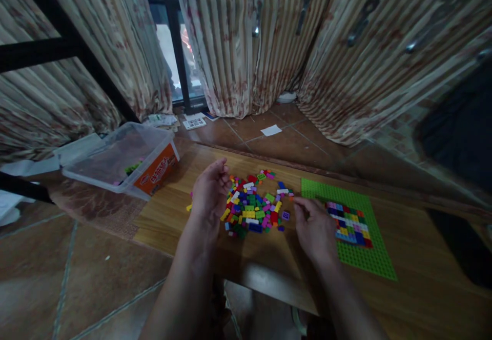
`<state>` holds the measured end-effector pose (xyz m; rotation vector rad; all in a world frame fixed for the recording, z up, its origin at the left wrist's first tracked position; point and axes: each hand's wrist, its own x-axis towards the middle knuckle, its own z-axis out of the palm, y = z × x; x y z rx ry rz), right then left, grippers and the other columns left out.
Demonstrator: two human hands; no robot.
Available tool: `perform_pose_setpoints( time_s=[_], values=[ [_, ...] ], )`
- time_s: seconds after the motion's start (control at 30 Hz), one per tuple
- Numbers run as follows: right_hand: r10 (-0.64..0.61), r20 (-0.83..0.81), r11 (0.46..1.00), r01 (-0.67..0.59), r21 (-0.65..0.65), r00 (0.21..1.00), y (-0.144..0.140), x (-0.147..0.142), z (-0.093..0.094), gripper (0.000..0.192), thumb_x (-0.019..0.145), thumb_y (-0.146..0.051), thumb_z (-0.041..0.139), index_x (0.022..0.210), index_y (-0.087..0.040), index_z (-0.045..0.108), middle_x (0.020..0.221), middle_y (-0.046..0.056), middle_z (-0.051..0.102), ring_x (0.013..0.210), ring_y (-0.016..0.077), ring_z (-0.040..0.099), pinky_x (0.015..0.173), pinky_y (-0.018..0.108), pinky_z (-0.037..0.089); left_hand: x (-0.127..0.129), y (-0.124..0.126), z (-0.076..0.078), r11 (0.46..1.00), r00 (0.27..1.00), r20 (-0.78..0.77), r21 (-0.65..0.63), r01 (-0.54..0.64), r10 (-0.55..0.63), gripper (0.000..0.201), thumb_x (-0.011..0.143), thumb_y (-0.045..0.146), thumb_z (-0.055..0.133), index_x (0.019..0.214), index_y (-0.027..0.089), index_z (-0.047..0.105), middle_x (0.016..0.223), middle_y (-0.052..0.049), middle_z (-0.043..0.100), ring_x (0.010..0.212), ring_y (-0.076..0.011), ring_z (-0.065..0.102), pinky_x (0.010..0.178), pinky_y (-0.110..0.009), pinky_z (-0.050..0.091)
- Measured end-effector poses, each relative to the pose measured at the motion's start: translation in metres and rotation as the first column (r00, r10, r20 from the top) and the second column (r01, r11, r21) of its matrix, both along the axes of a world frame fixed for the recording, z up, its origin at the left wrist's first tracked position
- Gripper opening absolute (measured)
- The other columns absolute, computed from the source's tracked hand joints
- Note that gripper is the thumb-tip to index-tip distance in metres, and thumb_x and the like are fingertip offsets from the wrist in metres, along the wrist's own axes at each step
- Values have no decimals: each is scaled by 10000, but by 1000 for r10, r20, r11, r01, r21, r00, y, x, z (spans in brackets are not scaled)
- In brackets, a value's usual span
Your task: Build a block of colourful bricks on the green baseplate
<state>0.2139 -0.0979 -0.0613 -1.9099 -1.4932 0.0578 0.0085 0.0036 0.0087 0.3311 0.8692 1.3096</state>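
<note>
A loose pile of colourful toy building bricks (249,209) lies on the wooden table (161,217). At the pile's left edge is my left hand (210,188), turned on its side with fingers loosely curled and apart; nothing shows in it. My right hand (315,227) is between the pile and the green baseplate (374,260), thumb and forefinger closed together near a few stray bricks. Whatever its fingertips hold is too small to make out. On the baseplate sits a block of joined, multicoloured bricks (349,222), its left side partly covered by my right hand.
A clear plastic box (115,160) with an orange label and some pieces inside stands left of the table. Toward the right end lies a dark flat object (459,245). Striped curtains (238,53) hang behind, and a white paper (271,130) is on the tiled floor.
</note>
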Motion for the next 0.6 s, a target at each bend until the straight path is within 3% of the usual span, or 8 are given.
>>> perform_pose_setpoints(
  time_s=[0.2,0.33,0.43,0.6],
  values=[
    [9,-43,999,-7,45,999,12,-7,6,247,901,-281,492,961,-170,703,911,98,687,864,239,623,797,388,486,-4,-1,2,999,999,-2,-4,40,-40,108,787,97,588,890,108,617,609,33,568,431,-27,454,439,-128,378],
    [225,-195,972,-207,110,955,1,-28,14,176,911,-299,548,956,-233,704,967,48,683,915,199,631,830,344,490,-8,0,2,1000,1000,-2,0,25,-25,117,785,90,585,896,108,613,604,37,558,427,-25,435,433,-125,373],
    [384,-207,923,-380,60,900,-9,-43,12,157,920,-255,551,923,-255,708,983,30,670,941,179,623,829,318,487,-9,-1,1,1000,1000,5,12,29,-29,119,775,82,592,890,107,615,601,39,555,430,-22,430,431,-120,368],
    [442,-116,895,-447,-13,889,-11,-54,5,136,911,-237,574,886,-233,707,928,42,660,901,196,595,802,350,477,-8,-1,1,999,999,10,19,37,-38,106,767,102,619,873,115,619,606,42,565,437,-21,445,432,-119,374]
  ],
)
